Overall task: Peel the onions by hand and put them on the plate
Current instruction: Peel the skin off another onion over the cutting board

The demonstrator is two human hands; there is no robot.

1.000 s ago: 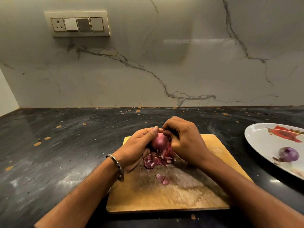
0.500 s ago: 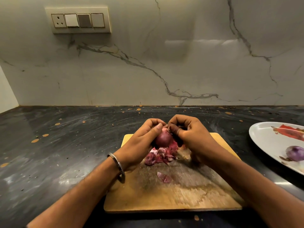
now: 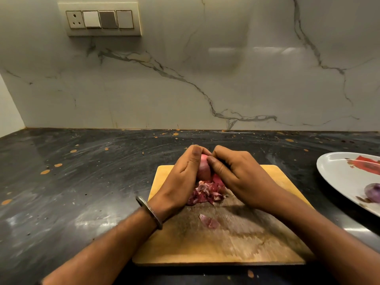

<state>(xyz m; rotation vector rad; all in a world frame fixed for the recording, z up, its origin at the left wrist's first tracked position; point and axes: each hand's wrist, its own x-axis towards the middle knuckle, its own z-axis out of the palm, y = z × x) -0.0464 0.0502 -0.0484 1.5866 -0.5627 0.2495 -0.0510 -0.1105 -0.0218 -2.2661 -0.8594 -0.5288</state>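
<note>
Onion [image 3: 203,170] is gripped over board [image 3: 257,243] by left hand [image 3: 178,182] and right hand [image 3: 240,179], fingers curled round it; peels [image 3: 203,195] piled beneath.

Your left hand [image 3: 181,177] and right hand [image 3: 236,175] grip a red onion [image 3: 204,169] above peel scraps [image 3: 205,194] on the cutting board [image 3: 257,243].

Dark speckled stone countertop [image 3: 82,182] meets veined marble backsplash [image 3: 205,79], switch panel [image 3: 100,19] upper left, overhead light glare.
</note>
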